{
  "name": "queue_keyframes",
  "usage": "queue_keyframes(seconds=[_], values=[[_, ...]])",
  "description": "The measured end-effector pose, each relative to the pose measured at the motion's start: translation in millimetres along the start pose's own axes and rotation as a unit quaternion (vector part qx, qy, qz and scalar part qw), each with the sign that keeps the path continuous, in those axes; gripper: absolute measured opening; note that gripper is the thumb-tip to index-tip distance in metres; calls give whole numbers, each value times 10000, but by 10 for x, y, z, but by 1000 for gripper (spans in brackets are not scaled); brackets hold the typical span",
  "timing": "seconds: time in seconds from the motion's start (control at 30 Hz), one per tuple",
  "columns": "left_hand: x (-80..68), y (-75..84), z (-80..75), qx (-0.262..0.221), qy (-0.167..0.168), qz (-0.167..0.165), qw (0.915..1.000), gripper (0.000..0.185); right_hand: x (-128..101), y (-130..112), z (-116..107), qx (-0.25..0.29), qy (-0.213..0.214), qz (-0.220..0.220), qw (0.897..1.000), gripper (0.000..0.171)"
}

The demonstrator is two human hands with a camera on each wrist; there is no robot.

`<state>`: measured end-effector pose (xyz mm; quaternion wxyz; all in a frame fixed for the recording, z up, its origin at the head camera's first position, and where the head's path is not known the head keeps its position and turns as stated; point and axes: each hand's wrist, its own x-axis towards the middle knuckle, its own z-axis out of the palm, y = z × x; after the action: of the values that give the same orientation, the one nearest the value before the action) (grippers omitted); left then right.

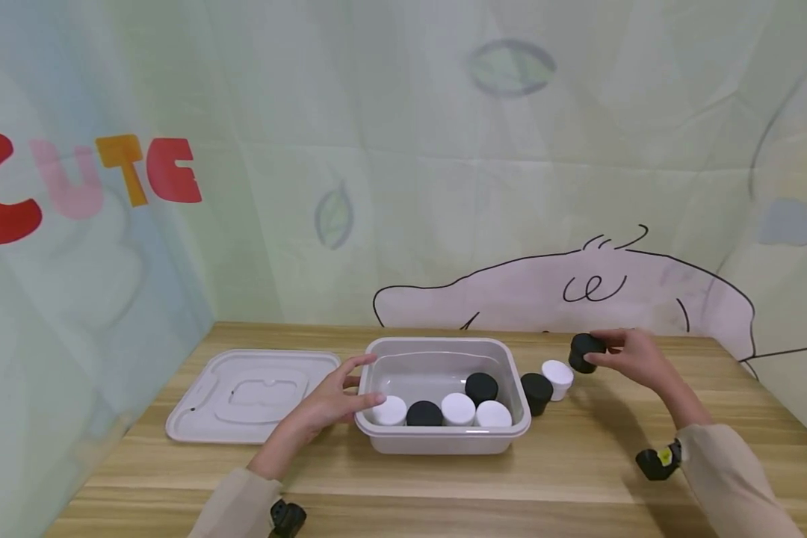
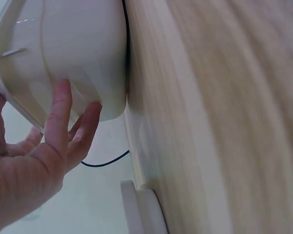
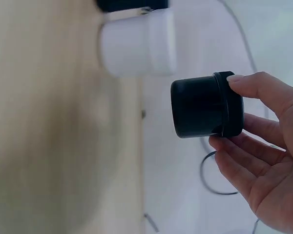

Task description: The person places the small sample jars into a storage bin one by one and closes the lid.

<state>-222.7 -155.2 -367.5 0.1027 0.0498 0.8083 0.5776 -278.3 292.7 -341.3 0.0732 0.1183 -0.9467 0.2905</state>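
Observation:
My right hand (image 1: 635, 359) pinches a small black lidded jar (image 1: 586, 353) between thumb and fingers, held above the table. In the right wrist view the black jar (image 3: 200, 107) lies sideways across the picture, gripped at its lid end. Below and left of it stand a white jar (image 1: 557, 379) and another black jar (image 1: 536, 392), beside the box. My left hand (image 1: 332, 396) holds the left side of a white plastic box (image 1: 444, 442), thumb over the rim and fingers (image 2: 58, 114) against the outer wall. Several white and black jars, such as a black one (image 1: 481, 388), stand inside the box.
A white box lid (image 1: 195, 418) lies flat on the wooden table (image 1: 403, 497) left of the box. Behind the table's back edge hangs a printed cloth (image 1: 430, 224) with cartoon drawings and coloured letters. Each sleeve has a small black device near the wrist.

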Motion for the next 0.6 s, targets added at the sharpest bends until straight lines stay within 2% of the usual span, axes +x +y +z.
queue_keyframes(seconds=[0.23, 0.6], values=[[26, -27, -6, -14, 32, -18, 10000, 74, 28, -265, -91, 59, 334, -315, 9989, 50], [30, -21, -10, -43, 10, 3, 10000, 73, 144, -731, 36, 643, 190, -676, 9955, 46]])
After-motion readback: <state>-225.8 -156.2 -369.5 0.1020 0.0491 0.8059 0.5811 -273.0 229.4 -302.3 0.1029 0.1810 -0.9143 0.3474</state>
